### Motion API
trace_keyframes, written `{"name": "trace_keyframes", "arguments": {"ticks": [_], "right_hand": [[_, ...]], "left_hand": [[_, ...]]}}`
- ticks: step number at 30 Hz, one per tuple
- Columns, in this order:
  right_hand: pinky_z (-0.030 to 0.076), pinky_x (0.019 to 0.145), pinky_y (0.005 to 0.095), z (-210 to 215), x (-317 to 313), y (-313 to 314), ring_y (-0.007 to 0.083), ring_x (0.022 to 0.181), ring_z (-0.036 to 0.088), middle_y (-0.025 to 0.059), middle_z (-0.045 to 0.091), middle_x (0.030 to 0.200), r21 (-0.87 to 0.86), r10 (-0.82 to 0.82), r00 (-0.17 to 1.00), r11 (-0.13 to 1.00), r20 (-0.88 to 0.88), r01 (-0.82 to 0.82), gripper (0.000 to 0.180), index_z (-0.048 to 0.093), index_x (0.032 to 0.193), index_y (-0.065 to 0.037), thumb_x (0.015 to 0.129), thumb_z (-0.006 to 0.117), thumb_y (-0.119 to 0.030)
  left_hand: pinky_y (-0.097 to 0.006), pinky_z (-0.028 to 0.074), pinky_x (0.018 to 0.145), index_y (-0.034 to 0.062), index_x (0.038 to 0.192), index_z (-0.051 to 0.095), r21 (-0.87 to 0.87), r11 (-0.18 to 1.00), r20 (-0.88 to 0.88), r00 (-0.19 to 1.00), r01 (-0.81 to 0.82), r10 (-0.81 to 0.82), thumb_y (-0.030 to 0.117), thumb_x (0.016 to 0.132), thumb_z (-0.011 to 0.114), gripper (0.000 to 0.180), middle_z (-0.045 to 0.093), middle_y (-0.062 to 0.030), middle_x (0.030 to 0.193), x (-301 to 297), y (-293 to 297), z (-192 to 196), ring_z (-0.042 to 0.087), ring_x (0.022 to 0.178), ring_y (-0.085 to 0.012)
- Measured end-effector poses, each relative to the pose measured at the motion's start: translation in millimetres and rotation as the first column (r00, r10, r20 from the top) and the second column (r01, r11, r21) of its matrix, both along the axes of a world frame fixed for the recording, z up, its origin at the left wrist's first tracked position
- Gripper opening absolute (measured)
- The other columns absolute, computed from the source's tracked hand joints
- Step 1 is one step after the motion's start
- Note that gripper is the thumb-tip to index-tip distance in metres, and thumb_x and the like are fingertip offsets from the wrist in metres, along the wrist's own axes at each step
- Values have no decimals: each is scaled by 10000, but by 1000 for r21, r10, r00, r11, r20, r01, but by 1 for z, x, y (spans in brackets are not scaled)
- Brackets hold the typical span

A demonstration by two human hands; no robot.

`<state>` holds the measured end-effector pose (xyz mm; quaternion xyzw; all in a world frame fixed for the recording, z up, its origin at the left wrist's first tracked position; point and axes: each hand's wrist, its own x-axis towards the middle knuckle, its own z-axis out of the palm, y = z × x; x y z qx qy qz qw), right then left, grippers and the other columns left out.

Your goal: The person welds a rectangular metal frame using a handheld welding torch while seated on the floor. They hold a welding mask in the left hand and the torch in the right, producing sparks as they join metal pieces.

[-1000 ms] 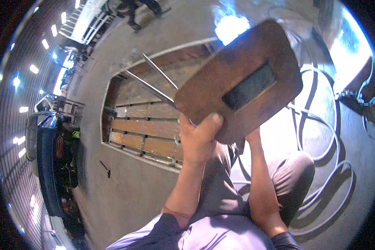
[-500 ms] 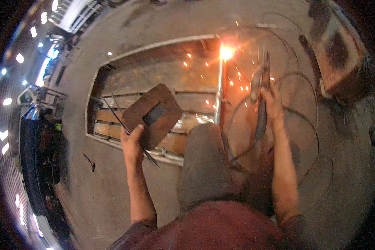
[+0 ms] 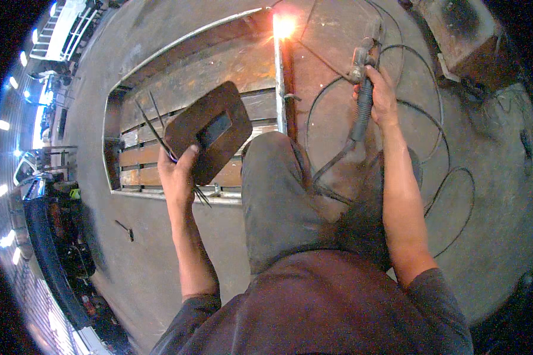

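"What do we hold?"
"Our left hand (image 3: pixel 179 174) pinches a welding shield (image 3: pixel 238 118) and welding rods (image 3: pixel 153 126) over the metal frame (image 3: pixel 280 89); our right hand (image 3: pixel 381 97) curls round the electrode holder (image 3: pixel 363 107)."
"And the glow (image 3: pixel 285 26)?"
"At the frame's far right corner."

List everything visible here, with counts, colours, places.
Handheld shield: one, brown, in the left hand
Thin rods: a few, dark, in the left hand
Welding holder: one, grey and black, in the right hand
Cable: count unclear, dark, looped on the floor at right
Slatted frame: one, brown with pale rim, floor ahead
Glow: one, orange-white, frame's far right corner
Small tool: one, dark, floor at left
Boxy object: one, rusty brown, upper right
Rack: one, white, upper left
Bulky object: one, dark blue, far left
Hands: two, bare, gripping as listed
Legs: two, dark grey, centre
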<state>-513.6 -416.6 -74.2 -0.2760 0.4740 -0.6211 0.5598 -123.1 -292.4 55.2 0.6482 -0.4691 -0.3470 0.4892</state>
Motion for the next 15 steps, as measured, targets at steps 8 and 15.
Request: {"name": "trace_keyframes", "arguments": {"ticks": [8, 15], "right_hand": [[509, 483, 302, -9, -2, -3, 156, 583, 592, 62, 576, 746, -60, 108, 994, 992, 13, -107, 240, 531, 1076, -52, 937, 587, -238], [509, 496, 315, -6, -15, 0, 152, 587, 584, 56, 572, 749, -72, 98, 995, 993, 27, -96, 230, 537, 1065, -66, 924, 595, -238]], "left_hand": [[-311, 476, 876, -12, 1178, 585, -69, 987, 134, 982, 146, -136, 81, 835, 675, 366, 662, -88, 1064, -56, -43, 17, 613, 948, -170], [-319, 479, 891, -11, 1197, 586, -158, 969, 382, 917, 192, -119, 67, 830, 657, 381, 671, -96, 1067, -102, -80, 35, 618, 951, -176]]}}
